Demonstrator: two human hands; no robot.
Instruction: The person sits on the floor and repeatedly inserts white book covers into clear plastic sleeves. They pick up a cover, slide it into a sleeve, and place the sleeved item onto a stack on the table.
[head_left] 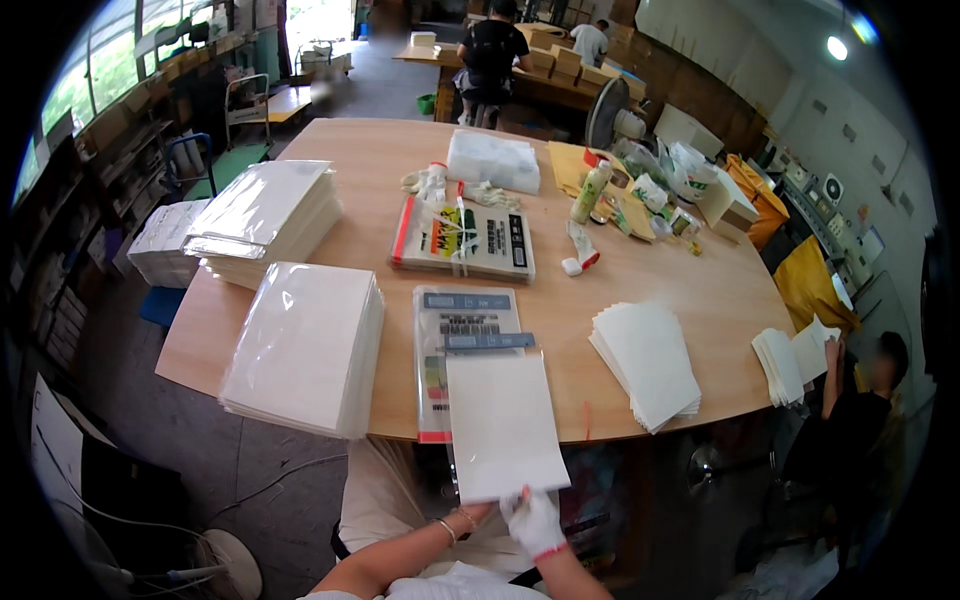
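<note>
A white paper pad or stack of sheets [505, 420] reaches over the table's near edge toward me. Its far end meets a blue-grey printed strip, apparently of a clear plastic sleeve [490, 342]. My left hand [472, 513], bare with a bracelet at the wrist, is closed at the paper's near edge, its fingertips partly hidden under it. My right hand [530, 515], in a white glove, pinches the same edge just to the right. Beneath the paper, to the left, lies a pile of printed clear sleeves [432, 375] with blue-grey and red bands.
Two tall stacks of wrapped white paper [300, 345] [265, 215] stand at left. Fanned white sheets [648, 365] lie at right. Farther back are bundled printed packages [465, 240], gloves [430, 182], a bottle [590, 192] and a fan [607, 115]. A co-worker [850, 420] handles paper at far right.
</note>
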